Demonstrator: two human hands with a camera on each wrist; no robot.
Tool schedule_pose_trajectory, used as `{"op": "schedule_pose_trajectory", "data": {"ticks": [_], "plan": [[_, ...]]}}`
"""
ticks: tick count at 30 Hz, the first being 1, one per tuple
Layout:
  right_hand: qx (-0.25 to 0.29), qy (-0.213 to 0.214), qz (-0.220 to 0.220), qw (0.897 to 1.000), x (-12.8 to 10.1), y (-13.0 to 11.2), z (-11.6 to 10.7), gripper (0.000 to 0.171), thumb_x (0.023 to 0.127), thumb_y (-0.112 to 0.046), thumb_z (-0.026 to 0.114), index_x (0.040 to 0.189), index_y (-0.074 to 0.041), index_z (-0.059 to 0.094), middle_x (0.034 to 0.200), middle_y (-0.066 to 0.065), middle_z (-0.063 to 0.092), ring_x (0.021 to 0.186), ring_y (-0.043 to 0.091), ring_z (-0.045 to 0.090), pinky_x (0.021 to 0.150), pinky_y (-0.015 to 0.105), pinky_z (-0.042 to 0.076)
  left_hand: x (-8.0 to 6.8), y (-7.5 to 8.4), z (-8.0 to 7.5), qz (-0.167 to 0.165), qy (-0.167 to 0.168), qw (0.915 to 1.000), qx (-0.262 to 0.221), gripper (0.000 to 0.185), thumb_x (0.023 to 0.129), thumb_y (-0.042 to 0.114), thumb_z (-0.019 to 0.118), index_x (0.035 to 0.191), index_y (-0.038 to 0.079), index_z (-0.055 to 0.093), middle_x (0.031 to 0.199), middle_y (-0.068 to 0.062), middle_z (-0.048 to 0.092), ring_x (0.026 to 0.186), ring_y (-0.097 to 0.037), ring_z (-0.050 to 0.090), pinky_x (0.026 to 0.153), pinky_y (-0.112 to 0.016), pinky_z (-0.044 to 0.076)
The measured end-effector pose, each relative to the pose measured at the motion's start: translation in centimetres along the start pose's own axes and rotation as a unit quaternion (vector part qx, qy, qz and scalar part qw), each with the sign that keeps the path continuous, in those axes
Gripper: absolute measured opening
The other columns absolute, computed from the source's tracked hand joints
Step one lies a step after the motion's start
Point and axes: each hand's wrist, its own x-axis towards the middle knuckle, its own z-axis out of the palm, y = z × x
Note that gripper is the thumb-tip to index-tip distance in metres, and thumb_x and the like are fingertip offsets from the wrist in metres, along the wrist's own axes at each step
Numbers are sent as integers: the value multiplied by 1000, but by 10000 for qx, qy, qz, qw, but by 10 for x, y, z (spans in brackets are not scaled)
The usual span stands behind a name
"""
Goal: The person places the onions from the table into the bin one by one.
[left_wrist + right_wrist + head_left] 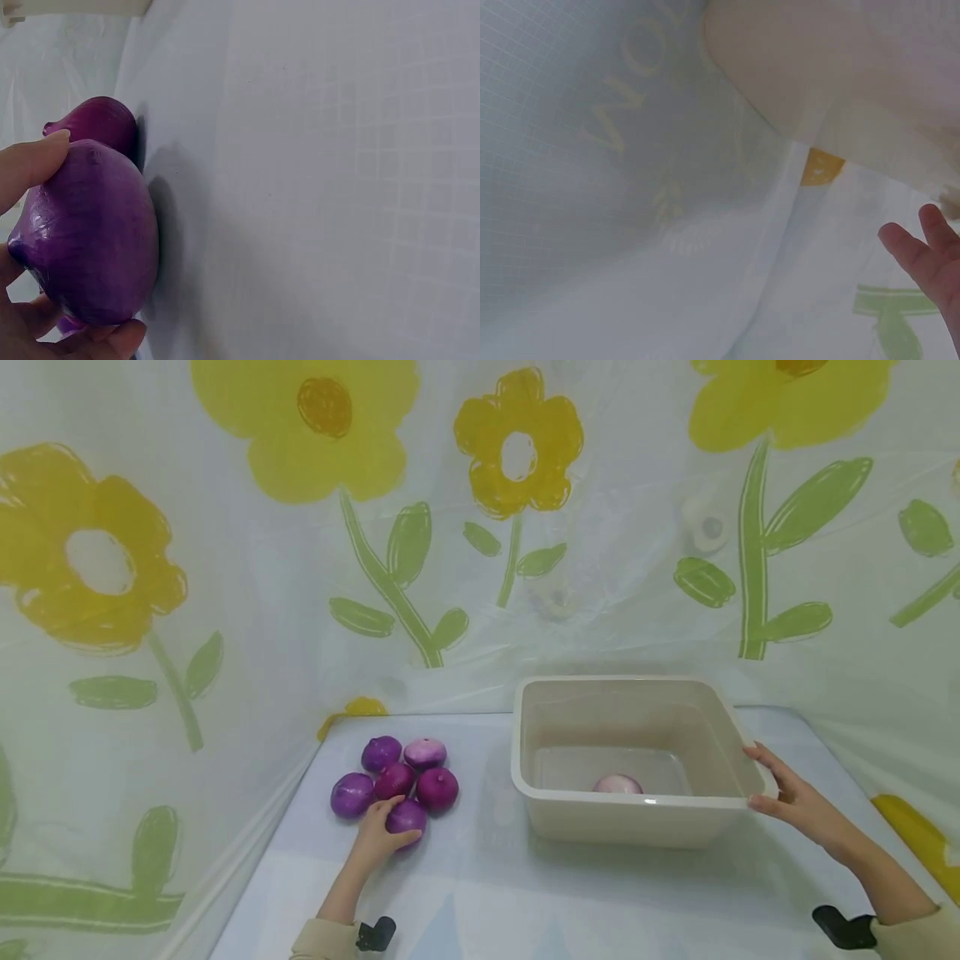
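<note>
My left hand (384, 829) grips a purple onion (409, 816) at the near edge of a cluster of several purple onions (393, 774) on the white table. In the left wrist view my fingers (30, 169) curl round this onion (90, 232), which rests on the table with a second onion (101, 120) behind it. My right hand (780, 789) touches the right front corner of a beige plastic basin (517, 752) with straight fingers. The basin holds water and one pale onion (617, 785). The right wrist view shows straight fingertips (919, 251) below the basin's underside (802, 52).
A plastic curtain printed with yellow flowers (517, 443) hangs behind the table and along its left side. The basin stands at the table's back right, the onion cluster at back left, with a gap of bare tabletop (487, 877) between and in front of them.
</note>
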Motion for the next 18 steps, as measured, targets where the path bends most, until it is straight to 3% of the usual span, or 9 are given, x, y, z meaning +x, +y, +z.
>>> {"op": "schedule_pose_trajectory", "data": {"ticks": [1,3,5,7,8,10,13,15,18], "plan": [[7,-2,-2,10000,0,1,0,68,95,-12,47,148,-23,6,133,-39,1,115,-6,29,78,68,40,0,-1,1,23,-12,10000,36,73,72,24,77,132,2,43,129,-30,38,121,-49,36,96,-63,31],[28,2,12,10000,0,0,0,68,95,-12,46,148,-23,5,133,-39,0,126,19,30,79,69,39,1,-2,2,33,-62,9999,72,75,71,22,78,133,1,41,130,-32,36,120,-50,35,96,-64,31],[35,-2,10,10000,0,1,1,68,95,-12,46,148,-23,5,134,-39,0,126,21,29,79,69,39,1,-4,3,-7,-115,9999,53,77,70,21,78,134,2,39,132,-32,34,121,-50,34,96,-64,30],[11,3,-6,10000,-1,2,1,68,95,-12,46,148,-23,6,134,-39,0,124,9,30,78,67,40,1,-6,4,-18,-131,9999,4,78,69,21,79,134,2,39,133,-33,33,121,-51,34,96,-64,30],[26,-4,0,10000,-1,1,1,68,95,-12,46,148,-23,5,133,-40,0,126,20,30,78,68,40,1,-6,4,-38,-121,9999,-31,79,69,21,79,134,2,38,134,-32,33,122,-50,33,97,-64,30],[6,11,-24,10000,-1,2,1,68,94,-12,46,148,-24,6,134,-39,0,117,-6,29,78,67,41,1,-6,6,-37,-87,9999,-79,78,69,21,78,134,2,38,135,-31,35,123,-50,33,97,-63,30],[43,14,-17,10000,-1,1,2,68,95,-12,46,148,-24,6,134,-39,0,115,-9,27,78,69,39,1,-5,6,9,-33,9999,-102,78,69,21,78,133,1,39,134,-31,36,123,-50,33,98,-63,30],[43,25,0,10000,-1,1,2,68,95,-13,46,148,-24,6,134,-38,0,104,-19,22,79,69,39,1,-5,5,1,-36,9999,-143,78,69,22,78,133,1,39,134,-31,36,123,-50,33,97,-63,30],[124,-24,85,9999,0,-1,2,68,95,-14,46,148,-24,4,135,-37,-2,131,10,24,81,72,34,0,-3,1,-32,-25,9996,-275,78,70,23,78,134,2,38,134,-31,35,123,-49,33,98,-62,29]]}}
